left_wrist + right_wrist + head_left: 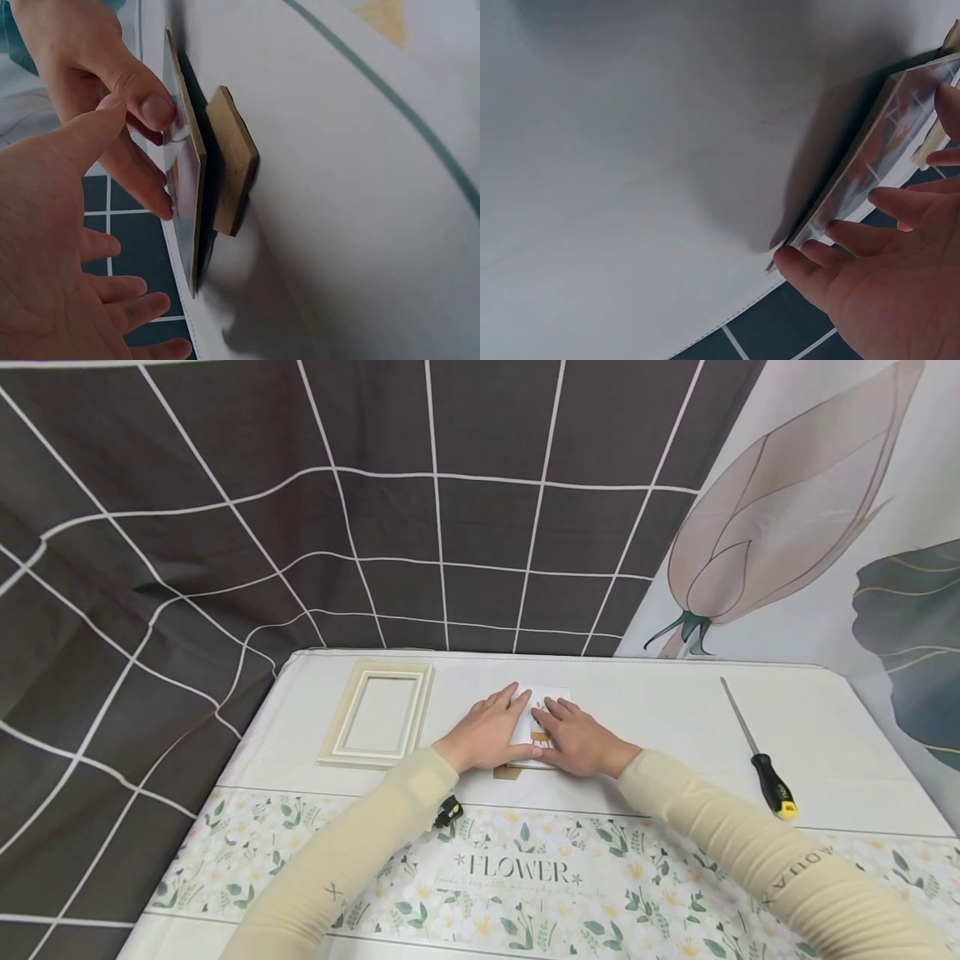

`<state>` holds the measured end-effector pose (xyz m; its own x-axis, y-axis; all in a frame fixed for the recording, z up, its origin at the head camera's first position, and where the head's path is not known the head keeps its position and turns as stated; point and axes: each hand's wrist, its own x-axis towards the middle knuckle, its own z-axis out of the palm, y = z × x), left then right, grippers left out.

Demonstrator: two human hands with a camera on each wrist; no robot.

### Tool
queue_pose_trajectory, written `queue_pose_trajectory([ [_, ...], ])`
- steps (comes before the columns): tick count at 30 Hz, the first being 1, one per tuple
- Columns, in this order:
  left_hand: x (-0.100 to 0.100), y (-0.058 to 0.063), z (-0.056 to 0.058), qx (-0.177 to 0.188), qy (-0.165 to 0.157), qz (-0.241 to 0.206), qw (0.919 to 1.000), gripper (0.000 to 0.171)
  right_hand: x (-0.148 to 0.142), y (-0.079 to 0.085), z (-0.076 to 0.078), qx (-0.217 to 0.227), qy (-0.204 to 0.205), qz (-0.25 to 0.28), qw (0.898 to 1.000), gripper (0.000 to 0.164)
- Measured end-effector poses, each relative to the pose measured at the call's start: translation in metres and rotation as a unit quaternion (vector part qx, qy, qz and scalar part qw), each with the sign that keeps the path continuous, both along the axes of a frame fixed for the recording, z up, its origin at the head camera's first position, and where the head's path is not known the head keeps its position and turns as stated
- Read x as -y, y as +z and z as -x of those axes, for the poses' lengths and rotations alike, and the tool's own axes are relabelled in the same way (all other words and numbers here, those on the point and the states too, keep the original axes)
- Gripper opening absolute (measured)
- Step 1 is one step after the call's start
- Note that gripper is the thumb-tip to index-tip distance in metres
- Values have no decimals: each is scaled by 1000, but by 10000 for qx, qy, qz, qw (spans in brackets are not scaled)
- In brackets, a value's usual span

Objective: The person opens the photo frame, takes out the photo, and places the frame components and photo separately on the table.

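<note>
Between both hands lies a thin picture panel (539,739) with a glossy face, a white border and a small print of what looks like a potted plant. Beneath it, a brown board-like stand piece (232,161) juts out toward the person. My left hand (487,732) is at the panel's left side, fingers extended and thumb near the front edge. On the right side, the right hand (579,742) lays its spread fingertips on the panel's glossy face (870,161). The two thumbs come close together at the front of the panel.
A cream picture frame (345,712) lies to the left of the hands. Far right is a screwdriver (763,768) with a black and yellow handle. A small black object (448,812) sits by the left forearm. Behind the white tablecloth (660,702) hangs a dark grid-patterned curtain.
</note>
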<state>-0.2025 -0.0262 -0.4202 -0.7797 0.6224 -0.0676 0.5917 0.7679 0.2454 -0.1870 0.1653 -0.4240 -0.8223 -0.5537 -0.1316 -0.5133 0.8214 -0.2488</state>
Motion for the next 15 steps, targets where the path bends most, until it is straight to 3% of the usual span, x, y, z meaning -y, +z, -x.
queue_pose_trajectory([
  [15, 2, -3, 1, 37, -72, -16, 10000, 89, -16, -5, 0, 38, -132, 10, 9999, 69],
])
